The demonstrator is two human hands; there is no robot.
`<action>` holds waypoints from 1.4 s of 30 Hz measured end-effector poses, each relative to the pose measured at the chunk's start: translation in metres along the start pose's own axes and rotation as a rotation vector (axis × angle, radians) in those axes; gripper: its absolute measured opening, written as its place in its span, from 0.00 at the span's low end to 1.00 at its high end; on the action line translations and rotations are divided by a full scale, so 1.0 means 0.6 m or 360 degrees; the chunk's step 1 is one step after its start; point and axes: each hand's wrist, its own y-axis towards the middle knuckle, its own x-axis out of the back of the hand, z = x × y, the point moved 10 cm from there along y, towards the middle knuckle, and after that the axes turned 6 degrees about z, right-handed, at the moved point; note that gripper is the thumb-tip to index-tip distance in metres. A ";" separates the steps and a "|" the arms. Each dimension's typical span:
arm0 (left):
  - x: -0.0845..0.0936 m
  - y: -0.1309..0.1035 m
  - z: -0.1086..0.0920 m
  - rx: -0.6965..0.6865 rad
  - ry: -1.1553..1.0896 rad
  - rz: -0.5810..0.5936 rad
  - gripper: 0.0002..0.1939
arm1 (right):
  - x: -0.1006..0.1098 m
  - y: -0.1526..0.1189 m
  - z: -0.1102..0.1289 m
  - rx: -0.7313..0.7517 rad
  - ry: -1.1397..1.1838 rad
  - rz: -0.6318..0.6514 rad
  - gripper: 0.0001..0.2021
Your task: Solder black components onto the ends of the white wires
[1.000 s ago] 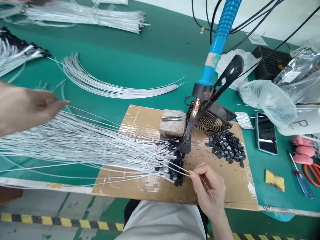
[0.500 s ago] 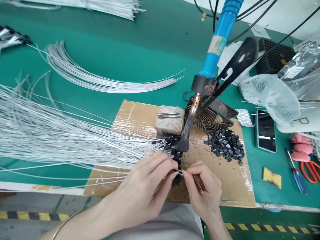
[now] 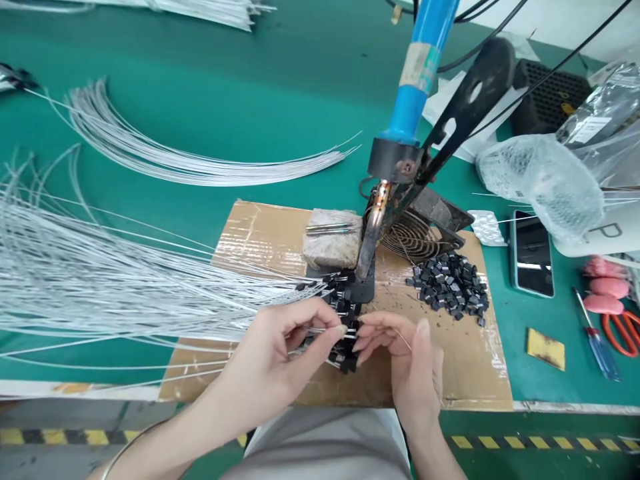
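Note:
Between thumb and forefinger, my left hand (image 3: 295, 353) pinches a thin white wire, its tip pointing right. Facing it, my right hand (image 3: 413, 363) has its thumb raised apart from its curved fingers, and a fine solder wire (image 3: 403, 339) runs across it. A thick bundle of white wires (image 3: 150, 287) reaches in from the left, ending in small black connectors (image 3: 345, 360) under and behind my hands. Just above them, the blue-handled soldering iron (image 3: 373, 230) points down in a black metal holder (image 3: 463, 110).
Cardboard (image 3: 273, 227) lies beneath, carrying a greyish block (image 3: 333, 250), a round fan grille (image 3: 413, 233) and a pile of black connectors (image 3: 450, 287). Rightward are a phone (image 3: 533, 253), yellow sponge (image 3: 545, 349), screwdriver (image 3: 603, 353) and orange-handled scissors (image 3: 623, 333). More wires (image 3: 200, 167) lie behind.
My hands have moved apart; before, their fingertips met at a black connector. My right fingers have loosened and straightened with the thumb lifted. The view has shifted slightly.

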 end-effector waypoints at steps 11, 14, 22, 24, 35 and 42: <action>0.007 0.001 -0.006 -0.0044 0.0067 -0.0147 0.11 | -0.038 0.004 -0.021 -0.0233 0.0345 0.0074 0.04; 0.012 -0.006 -0.017 -0.0156 0.0268 -0.0239 0.11 | -0.041 0.008 -0.029 -0.0280 0.0433 0.0066 0.04; 0.003 -0.009 -0.024 -0.0164 0.0447 -0.0228 0.12 | -0.045 0.006 -0.042 -0.0386 0.0548 0.0068 0.06; 0.000 -0.007 -0.020 -0.0140 0.0421 -0.0191 0.13 | -0.047 0.008 -0.043 -0.0427 0.0593 0.0076 0.07; -0.008 -0.001 0.002 0.0043 0.0207 -0.0034 0.15 | -0.052 0.006 -0.055 -0.0683 0.0763 0.0088 0.11; -0.001 -0.003 -0.012 -0.0081 0.0286 -0.0179 0.13 | -0.055 0.007 -0.048 -0.0628 0.0759 0.0109 0.10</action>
